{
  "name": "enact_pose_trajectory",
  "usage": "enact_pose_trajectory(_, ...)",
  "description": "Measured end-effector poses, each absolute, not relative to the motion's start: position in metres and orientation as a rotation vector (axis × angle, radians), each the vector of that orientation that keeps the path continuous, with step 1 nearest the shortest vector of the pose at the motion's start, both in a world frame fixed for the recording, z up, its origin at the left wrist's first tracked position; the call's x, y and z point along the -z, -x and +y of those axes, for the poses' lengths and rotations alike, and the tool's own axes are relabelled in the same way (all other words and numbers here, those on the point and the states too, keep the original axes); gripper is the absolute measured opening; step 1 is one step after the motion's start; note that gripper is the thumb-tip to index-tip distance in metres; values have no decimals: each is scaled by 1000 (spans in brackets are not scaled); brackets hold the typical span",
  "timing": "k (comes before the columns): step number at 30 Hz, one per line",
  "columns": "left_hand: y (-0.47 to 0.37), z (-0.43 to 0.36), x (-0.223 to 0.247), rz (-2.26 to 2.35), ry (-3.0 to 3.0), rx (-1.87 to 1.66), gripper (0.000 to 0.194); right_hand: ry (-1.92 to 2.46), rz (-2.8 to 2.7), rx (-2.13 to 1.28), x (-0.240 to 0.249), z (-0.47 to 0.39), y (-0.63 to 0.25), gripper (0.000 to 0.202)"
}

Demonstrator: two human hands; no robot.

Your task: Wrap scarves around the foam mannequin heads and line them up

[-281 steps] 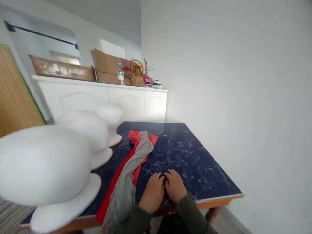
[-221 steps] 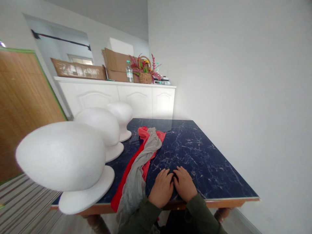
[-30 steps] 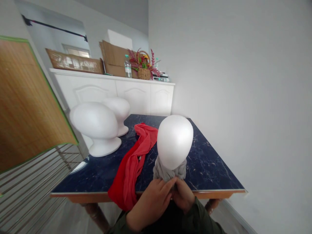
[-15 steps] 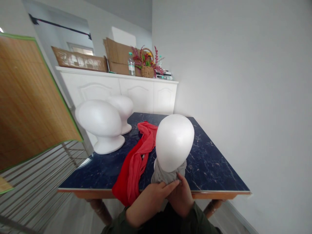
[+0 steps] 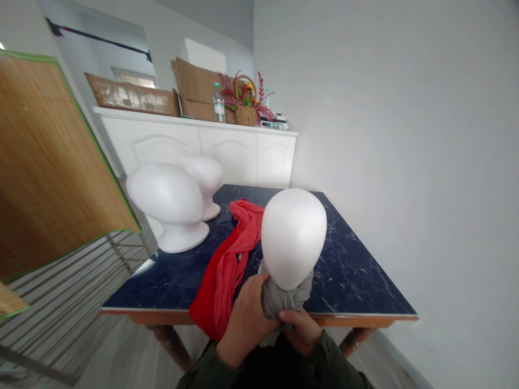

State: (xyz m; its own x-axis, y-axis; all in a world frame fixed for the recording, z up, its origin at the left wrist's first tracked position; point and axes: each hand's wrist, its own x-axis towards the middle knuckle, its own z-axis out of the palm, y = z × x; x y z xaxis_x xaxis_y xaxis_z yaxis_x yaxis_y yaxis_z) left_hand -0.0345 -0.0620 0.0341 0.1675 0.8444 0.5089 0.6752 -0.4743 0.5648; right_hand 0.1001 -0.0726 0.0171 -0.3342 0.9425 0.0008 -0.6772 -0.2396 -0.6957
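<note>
Open bench on the right, crowded on the left

Right of the foam head (image 5: 293, 237) the dark bench (image 5: 357, 286) lies bare up to the wall. On its left the red scarf (image 5: 229, 259) lies just beside it, and two more foam heads (image 5: 168, 202) block the far-left corner.

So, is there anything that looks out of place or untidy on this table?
The red scarf lies in a loose, crumpled strip on the table, and its near end hangs over the front edge. The grey scarf is bunched around the neck of the foam head, gripped by the left hand and right hand.
</note>
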Motion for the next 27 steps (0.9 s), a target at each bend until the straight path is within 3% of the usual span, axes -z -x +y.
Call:
enact_pose_trajectory(6,32,-62,-37,1387,-1797,-1066,67,464,-643,-1859,-12,-76,-98,44)
enact_pose_trajectory(11,41,-54,-29,1022,-1432,-1013,69,521,-796,-1745,-19,-81,-100,53)
enact_pose_trajectory(15,47,-51,-33,900,-1269,-929,56,612,-886,-1639,-21,-83,-99,56)
enact_pose_trajectory(18,47,-53,-36,873,-1294,-824,47,664,-916,-1619,-21,-84,-98,47)
enact_pose_trajectory(23,42,-58,-30,822,-1332,-895,62,816,-692,-1634,-19,-84,-98,23)
enact_pose_trajectory(27,40,-61,-29,804,-1369,-930,64,949,-542,-1694,-13,-83,-103,18)
